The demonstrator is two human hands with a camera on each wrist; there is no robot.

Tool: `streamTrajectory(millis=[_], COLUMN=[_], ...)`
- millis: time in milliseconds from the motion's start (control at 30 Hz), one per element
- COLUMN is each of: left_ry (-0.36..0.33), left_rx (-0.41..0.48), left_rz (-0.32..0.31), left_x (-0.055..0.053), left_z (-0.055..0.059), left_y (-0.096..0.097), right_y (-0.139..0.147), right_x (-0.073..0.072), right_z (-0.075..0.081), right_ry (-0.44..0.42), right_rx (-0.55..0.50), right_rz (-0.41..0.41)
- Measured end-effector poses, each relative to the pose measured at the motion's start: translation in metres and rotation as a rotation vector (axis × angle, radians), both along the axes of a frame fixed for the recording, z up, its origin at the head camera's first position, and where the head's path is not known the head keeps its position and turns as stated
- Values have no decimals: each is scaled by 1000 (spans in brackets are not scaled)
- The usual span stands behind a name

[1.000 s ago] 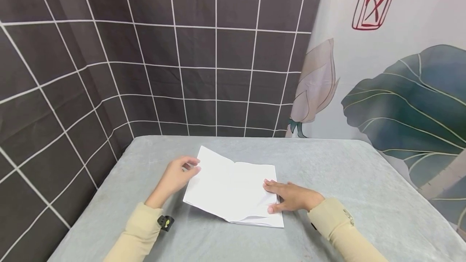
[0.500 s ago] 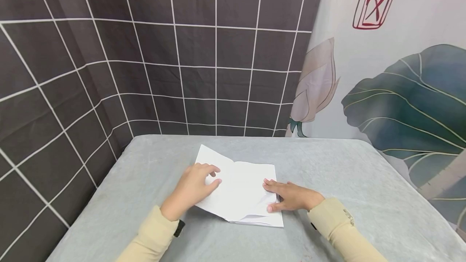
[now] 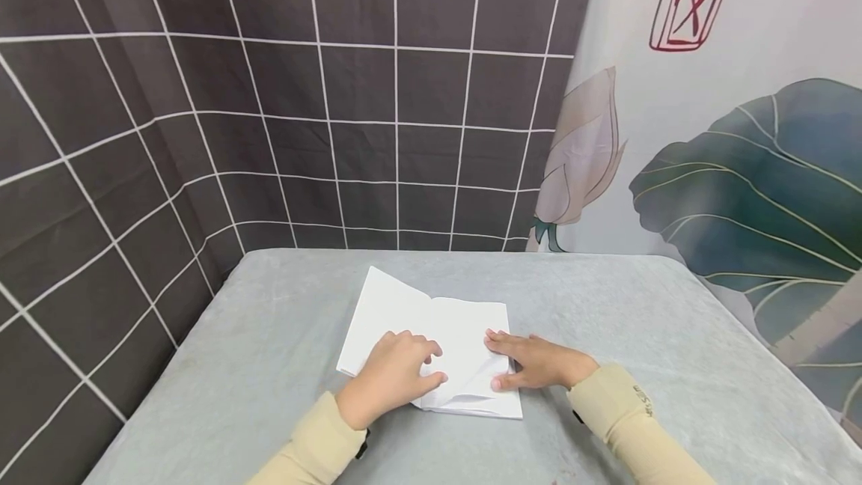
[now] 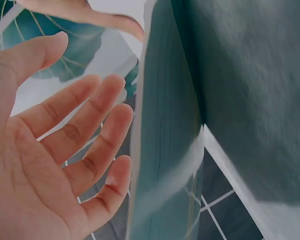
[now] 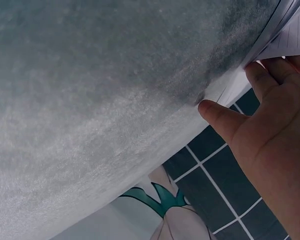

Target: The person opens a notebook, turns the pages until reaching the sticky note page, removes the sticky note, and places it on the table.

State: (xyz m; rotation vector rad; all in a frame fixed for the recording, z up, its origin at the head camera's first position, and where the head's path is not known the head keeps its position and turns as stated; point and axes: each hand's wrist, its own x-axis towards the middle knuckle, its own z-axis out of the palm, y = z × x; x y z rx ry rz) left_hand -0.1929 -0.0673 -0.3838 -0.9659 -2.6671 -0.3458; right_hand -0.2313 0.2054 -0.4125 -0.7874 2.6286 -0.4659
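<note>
The open book (image 3: 438, 320) lay on the table (image 3: 592, 298), slightly left of the middle and apart from the far edge. Its long axis ran from left to right, roughly along that edge, with the left page (image 3: 376, 305) turned at an angle, its outer top corner directed toward the table's far edge. The left page appeared raised above the table surface.

Governing relation: the left hand (image 3: 390, 369) was positioned across the near part of the left page and the fold, fingertips directed at the right page (image 3: 471, 320). Most of the book therefore lay beyond these fingers, toward the far edge of the table, and to their right. The left fingers were spread and loosely bent, holding nothing; contact with the paper could not be confirmed.

The right hand (image 3: 539, 363) was the nearer to the right page: it rested on the outer margin, on the side facing the table's right edge. Its fingers were extended, thumb set apart, without a closed grip.

Compared with one second earlier, the left hand had shifted from the left page's outer edge to the fold. The right hand and the book had kept their places.
</note>
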Motion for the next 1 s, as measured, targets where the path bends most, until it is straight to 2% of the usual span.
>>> streamTrajectory(millis=[133,533,733,1000], left_ry=[-19,42,68,64], left_rx=[-42,-142,-146,-165], left_rz=[-5,-22,-29,-13], left_x=[4,6,7,8], left_z=[-5,-21,-26,-33], left_y=[9,28,35,41], right_y=[0,-1,-3,-2], right_x=[0,0,1,1], right_z=[0,0,1,1], right_ry=[9,16,22,28], right_rx=[8,12,19,32], right_rz=[8,-5,-8,-12])
